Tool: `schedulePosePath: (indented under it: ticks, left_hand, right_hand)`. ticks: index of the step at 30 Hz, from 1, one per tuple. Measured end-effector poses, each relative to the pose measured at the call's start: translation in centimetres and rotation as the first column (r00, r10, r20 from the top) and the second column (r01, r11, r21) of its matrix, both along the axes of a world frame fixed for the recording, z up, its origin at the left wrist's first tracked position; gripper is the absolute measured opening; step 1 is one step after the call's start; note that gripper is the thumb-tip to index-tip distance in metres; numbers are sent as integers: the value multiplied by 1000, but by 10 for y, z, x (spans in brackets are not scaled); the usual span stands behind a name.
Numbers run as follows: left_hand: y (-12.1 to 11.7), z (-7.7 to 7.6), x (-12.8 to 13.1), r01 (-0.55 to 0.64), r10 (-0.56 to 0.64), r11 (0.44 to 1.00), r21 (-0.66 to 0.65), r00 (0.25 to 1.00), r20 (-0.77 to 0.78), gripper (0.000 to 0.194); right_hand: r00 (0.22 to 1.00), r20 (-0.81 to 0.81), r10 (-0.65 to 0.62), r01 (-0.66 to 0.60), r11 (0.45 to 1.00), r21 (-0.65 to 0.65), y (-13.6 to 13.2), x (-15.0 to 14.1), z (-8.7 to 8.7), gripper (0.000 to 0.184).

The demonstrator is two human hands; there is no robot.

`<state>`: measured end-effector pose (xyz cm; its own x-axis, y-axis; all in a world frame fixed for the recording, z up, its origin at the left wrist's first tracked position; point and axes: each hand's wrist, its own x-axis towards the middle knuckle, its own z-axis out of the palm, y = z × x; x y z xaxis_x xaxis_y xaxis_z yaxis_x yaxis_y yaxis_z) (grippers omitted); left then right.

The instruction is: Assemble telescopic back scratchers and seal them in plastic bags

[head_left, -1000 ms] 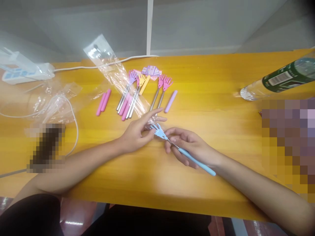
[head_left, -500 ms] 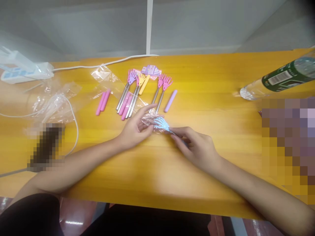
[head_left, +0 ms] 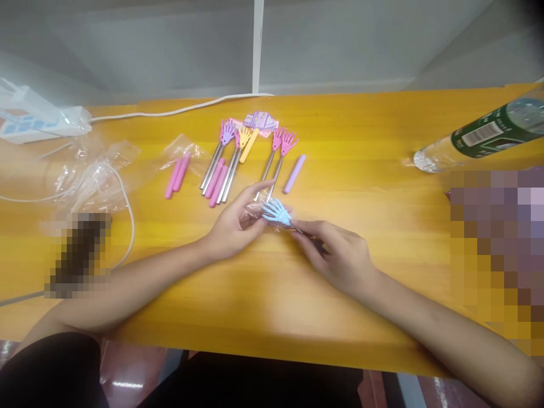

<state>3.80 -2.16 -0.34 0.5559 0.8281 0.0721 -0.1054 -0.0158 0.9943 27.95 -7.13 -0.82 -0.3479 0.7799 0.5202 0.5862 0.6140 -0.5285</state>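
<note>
A light blue back scratcher (head_left: 277, 212) with a hand-shaped head is pinched by its thin shaft in my right hand (head_left: 340, 252). Its head points left, against the fingers of my left hand (head_left: 233, 226). Crumpled clear plastic wrapper (head_left: 255, 209) shows between my left thumb and fingers, around the blue head; how far it covers the head I cannot tell. Just beyond my left hand lie more scratchers with metal shafts: a purple one (head_left: 228, 133), a yellow one (head_left: 243, 137) and pink ones (head_left: 289, 143). Loose handle sleeves lie among them, pink (head_left: 218, 184), yellow (head_left: 249, 147) and lilac (head_left: 294, 174).
Two pink sleeves (head_left: 178, 175) lie left, by a clear bag (head_left: 185, 148). Purple cards (head_left: 260, 120) sit behind the scratchers. Further left are plastic bags (head_left: 93, 181), a white cable (head_left: 132, 212) and a power strip (head_left: 63, 124). A bottle (head_left: 488, 136) lies at right.
The clear plastic that stretched over the scratchers at the left has sunk lower and shortened. The blue head has moved slightly left and up and shows more plainly.
</note>
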Motion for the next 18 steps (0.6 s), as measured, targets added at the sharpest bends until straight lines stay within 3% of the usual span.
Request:
schedulePosePath:
  ticks: [13, 15, 18]
  left_hand:
    - [0, -2, 0, 28, -23, 994, 101, 999, -44, 62]
    - [0, -2, 0, 31, -25, 994, 105, 998, -61, 64]
    - [-1, -3, 0, 47, -32, 989, 138, 993, -111, 67]
  right_hand:
    - [997, 71, 3, -5, 1000, 27, 3, 2, 3, 17]
    - [1000, 30, -6, 8, 998, -55, 4, 3, 5, 18]
    - [997, -74, -15, -10, 949, -316, 6, 3, 11, 27]
